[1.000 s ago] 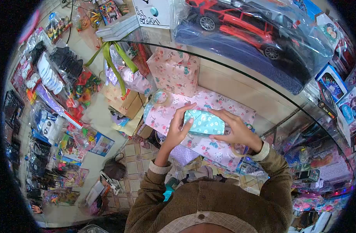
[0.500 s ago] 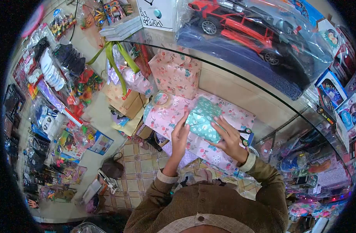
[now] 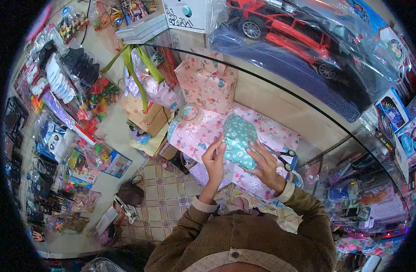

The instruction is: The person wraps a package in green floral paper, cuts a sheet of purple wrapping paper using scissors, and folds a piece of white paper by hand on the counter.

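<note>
A small package in teal daisy-print wrapping paper [image 3: 240,138] is held between both of my hands, above a surface covered in pink floral paper [image 3: 203,131]. My left hand [image 3: 214,157] presses on the package's left side, thumb and fingers close to its edge. On the lower right side, my right hand [image 3: 267,167] grips it with the fingers over the top. Just right of that hand lie scissors [image 3: 287,159] with dark handles. A roll of tape [image 3: 189,113] rests on the pink paper to the upper left.
Behind stands a box in pink floral wrap [image 3: 205,84], beside a bag with a green ribbon [image 3: 142,79]. A glass shelf edge [image 3: 280,84] curves above, bearing a boxed red toy car [image 3: 294,34]. Packaged goods [image 3: 76,95] crowd the left; a tiled floor [image 3: 158,199] shows below.
The teal package has tilted and turned slightly between my hands. Both hands have shifted a little, and more of the scissors shows on the right. The view has moved slightly.
</note>
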The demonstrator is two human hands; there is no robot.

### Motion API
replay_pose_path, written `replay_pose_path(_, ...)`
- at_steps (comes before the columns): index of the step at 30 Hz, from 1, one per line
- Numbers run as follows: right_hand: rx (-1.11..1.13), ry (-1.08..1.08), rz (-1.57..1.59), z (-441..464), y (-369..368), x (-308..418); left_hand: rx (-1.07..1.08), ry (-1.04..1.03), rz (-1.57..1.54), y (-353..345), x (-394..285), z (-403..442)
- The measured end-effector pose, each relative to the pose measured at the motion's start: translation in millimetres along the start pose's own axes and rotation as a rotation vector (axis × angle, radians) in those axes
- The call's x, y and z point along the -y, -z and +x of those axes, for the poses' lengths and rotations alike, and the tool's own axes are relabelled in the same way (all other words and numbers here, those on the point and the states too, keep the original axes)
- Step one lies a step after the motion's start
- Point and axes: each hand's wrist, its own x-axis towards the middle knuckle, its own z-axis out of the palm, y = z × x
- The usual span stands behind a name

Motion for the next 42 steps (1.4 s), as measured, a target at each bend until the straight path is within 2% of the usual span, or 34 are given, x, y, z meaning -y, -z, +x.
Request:
replay_pose_path(5, 0.001, -0.001, -0.010, -1.9, 0.0, 0.2, 0.041, 0.060, -0.025, 0.3, -0.7, -2.8)
replay_pose_path(11, 0.042, 0.000, -0.012, 5.5, 0.0, 2.8, -0.006, 0.018, -0.076, 2.3, -5.7, -2.0)
replay_pose_path(14, 0.032, -0.010, 0.017, 8.3, -1.4, 2.6, -0.014, 0.071, -0.201, 4.4, -10.0, -1.6)
replay_pose_path(17, 0.035, 0.010, 0.003, 6.4, -0.4, 0.4, 0.070, 0.015, -0.054, 11.8, -10.9, 1.1)
replay_pose_path(20, 0.027, -0.005, 0.013, 5.3, 0.8, -1.3, 0.061, 0.103, -0.150, 16.1, -13.4, 3.6)
replay_pose_path(23, 0.037, -0.012, 0.031, 6.8, 3.2, -2.2, 0.123, 0.109, -0.430, 24.5, -16.3, 5.6)
replay_pose_path(24, 0.057, -0.006, 0.004, 8.1, 4.6, 0.0, 0.053, 0.125, -0.516, 27.3, -16.7, 8.8)
replay_pose_path(26, 0.095, 0.010, -0.050, 13.4, 5.4, 6.4, 0.447, 0.073, -1.109, 68.0, 25.4, 26.9)
replay_pose_path(29, 0.124, -0.008, -0.124, 15.8, -6.5, 9.5, 0.416, 0.035, -1.027, 88.6, 37.8, 29.4)
replay_pose_path(31, 0.129, -0.033, -0.095, 14.7, -17.8, 7.9, -0.100, 0.117, -0.404, 67.1, 4.9, 11.7)
replay_pose_path(32, 0.135, -0.046, -0.078, 12.9, -23.0, 7.6, 0.036, 0.092, -0.119, 72.9, 17.1, 11.9)
replay_pose_path(35, 0.146, -0.044, -0.044, 8.7, -32.3, 7.4, 0.184, 0.302, -0.121, 73.4, 27.9, -2.5)
replay_pose_path(36, 0.185, -0.044, -0.039, 4.7, -35.5, 8.5, 0.233, 0.333, 0.156, 68.7, 22.1, -1.5)
replay_pose_path(40, 0.363, -0.034, 0.076, -12.9, -38.2, 15.1, 0.219, 0.231, 0.247, 73.9, 41.4, -11.3)
replay_pose_path(42, 0.454, -0.002, 0.114, -17.3, -37.6, 11.3, 0.191, 0.087, 0.472, 93.4, 74.0, -10.3)
